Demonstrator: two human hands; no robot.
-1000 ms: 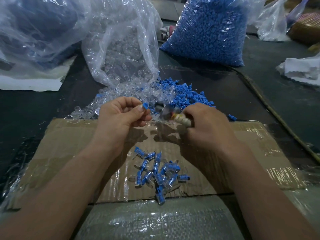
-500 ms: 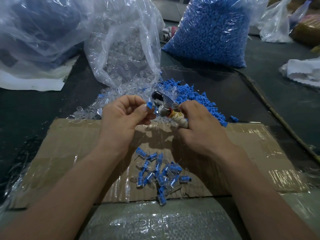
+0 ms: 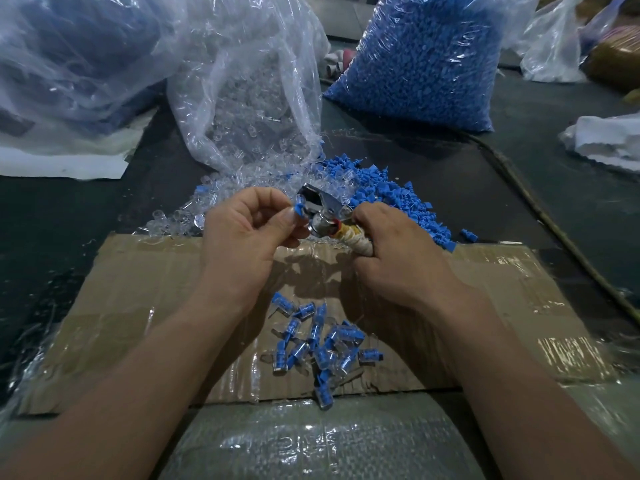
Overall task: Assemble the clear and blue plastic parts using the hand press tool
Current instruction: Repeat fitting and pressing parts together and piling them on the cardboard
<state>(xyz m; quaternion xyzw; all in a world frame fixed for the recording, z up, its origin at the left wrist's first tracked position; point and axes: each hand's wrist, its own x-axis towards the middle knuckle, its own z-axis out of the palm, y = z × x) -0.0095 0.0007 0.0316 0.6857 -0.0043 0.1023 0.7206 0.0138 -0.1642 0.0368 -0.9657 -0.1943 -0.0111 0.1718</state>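
The coming move turned on one small gap: the blue part (image 3: 298,206) lay just to the left of the metal head of the hand press tool (image 3: 320,216), touching it or almost touching; which one I could not tell. The left hand (image 3: 249,233) pinched this part between thumb and forefinger, with the other fingers curled in loosely. It was clearly the hand nearer to the part. The right hand (image 3: 398,258) was wrapped around the taped handle, at the lower right of the head, so the long axis of the tool ran from lower right up to upper left, toward the part. The part itself was too small to judge its axis, and I could not see whether a clear piece sat on it. In my judgement, the part needed only a short move to the right into the head. Compared with one second before, the gap between part and head had become narrower, and the head stood higher and showed its bright bracket more plainly. The assembled pieces (image 3: 318,344) lay below the tool on the cardboard (image 3: 138,289), near the person. The loose clear parts (image 3: 180,216) lay to the left of the tool, and the loose blue parts (image 3: 398,199) lay to the right of its head.
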